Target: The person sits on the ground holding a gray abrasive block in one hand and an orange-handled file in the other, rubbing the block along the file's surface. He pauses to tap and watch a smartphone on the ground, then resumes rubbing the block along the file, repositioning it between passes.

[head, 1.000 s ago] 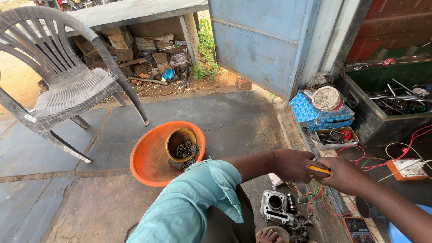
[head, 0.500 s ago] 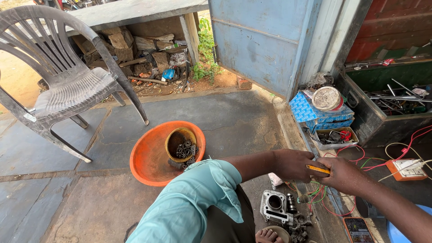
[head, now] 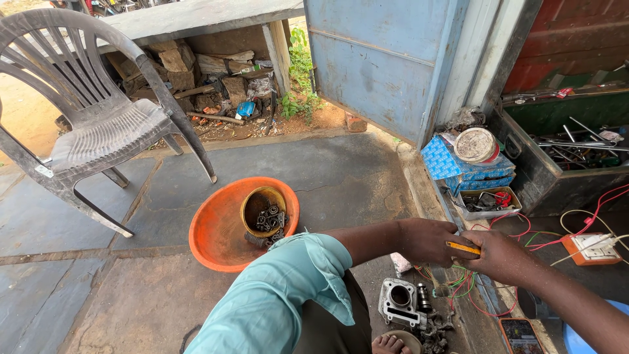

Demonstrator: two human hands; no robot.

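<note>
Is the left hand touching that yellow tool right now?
Touching. The head view shows the left hand closed around one end of the yellow tool, with the right hand meeting its other end.

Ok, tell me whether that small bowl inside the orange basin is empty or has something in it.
Not empty. The small bowl lies tilted in the orange basin, with dark metal parts piled at its mouth.

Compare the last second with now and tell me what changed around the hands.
Nothing visibly changed. The left hand and right hand stay together on the small yellow tool above the coloured wires; the orange basin, grey chair and metal engine part lie as before.
</note>
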